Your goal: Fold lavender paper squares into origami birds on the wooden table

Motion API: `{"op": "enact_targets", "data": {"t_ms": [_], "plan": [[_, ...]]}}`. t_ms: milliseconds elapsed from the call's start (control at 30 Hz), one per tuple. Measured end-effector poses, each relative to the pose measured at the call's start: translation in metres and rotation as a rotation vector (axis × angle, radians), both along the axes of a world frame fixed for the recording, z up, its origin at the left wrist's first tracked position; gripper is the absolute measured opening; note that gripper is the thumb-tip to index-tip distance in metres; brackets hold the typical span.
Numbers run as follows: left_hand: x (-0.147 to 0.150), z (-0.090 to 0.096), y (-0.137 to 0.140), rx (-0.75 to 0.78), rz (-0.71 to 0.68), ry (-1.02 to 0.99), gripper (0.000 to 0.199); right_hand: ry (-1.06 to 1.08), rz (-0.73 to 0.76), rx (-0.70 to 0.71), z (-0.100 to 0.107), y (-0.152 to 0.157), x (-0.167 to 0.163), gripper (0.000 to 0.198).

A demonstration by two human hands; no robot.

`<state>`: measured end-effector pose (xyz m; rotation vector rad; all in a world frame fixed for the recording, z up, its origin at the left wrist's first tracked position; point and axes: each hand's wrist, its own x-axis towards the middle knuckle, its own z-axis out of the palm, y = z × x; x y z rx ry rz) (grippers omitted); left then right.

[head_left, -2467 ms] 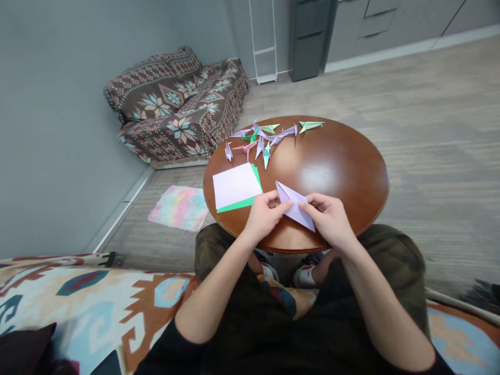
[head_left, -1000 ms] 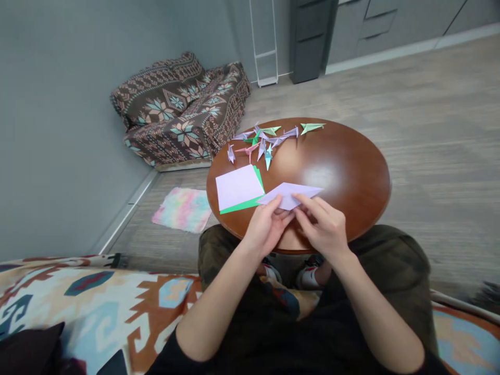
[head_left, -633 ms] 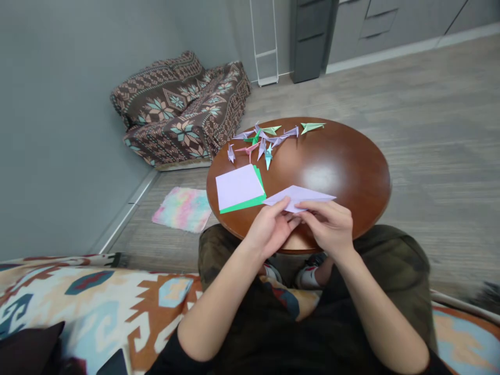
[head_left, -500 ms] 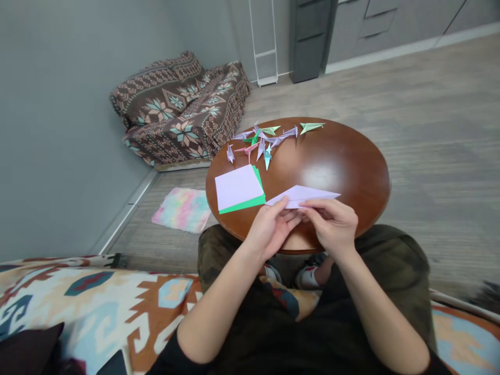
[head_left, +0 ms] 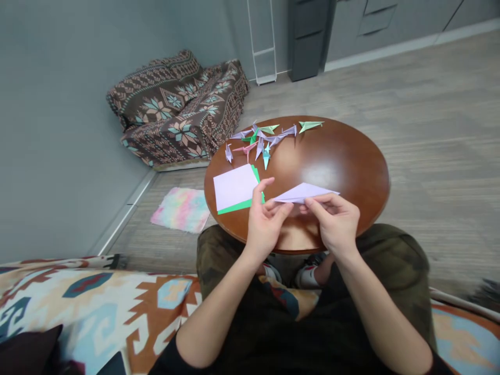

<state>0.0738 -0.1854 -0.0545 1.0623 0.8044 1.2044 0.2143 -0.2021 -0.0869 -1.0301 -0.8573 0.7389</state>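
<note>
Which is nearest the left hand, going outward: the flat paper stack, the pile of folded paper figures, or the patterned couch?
From the left hand:
1. Flat paper stack, just beyond its fingers, on the table.
2. Folded paper figures, at the table's far edge.
3. Patterned couch, against the wall.

One round table (head_left: pixel 351 156); one folded lilac sheet (head_left: pixel 302 192); one flat paper stack (head_left: pixel 234 187); about ten finished origami figures (head_left: pixel 265 138).

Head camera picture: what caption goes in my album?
Two hands pinch a folded lilac paper above a round wooden table, paper cranes beyond.
</note>
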Motion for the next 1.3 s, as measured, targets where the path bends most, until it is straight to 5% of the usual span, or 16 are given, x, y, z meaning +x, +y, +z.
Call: {"op": "enact_targets", "data": {"t_ms": [100,200,433,1300], "plan": [[-0.003,-0.006,0.001,0.098,0.026,0.155,0.024,0.012,0.000,0.005,-0.001,0.000,0.000,0.017],[-0.004,-0.008,0.004,0.102,0.041,0.170,0.013,0.022,0.008,0.017,-0.001,-0.001,-0.001,0.014],[-0.008,-0.009,0.015,0.165,0.094,0.201,0.016,0.050,0.023,0.069,-0.002,-0.001,-0.004,0.019],[-0.009,-0.002,0.022,0.031,0.078,0.132,0.032,0.129,0.122,0.042,-0.001,0.001,-0.002,0.019]]}}
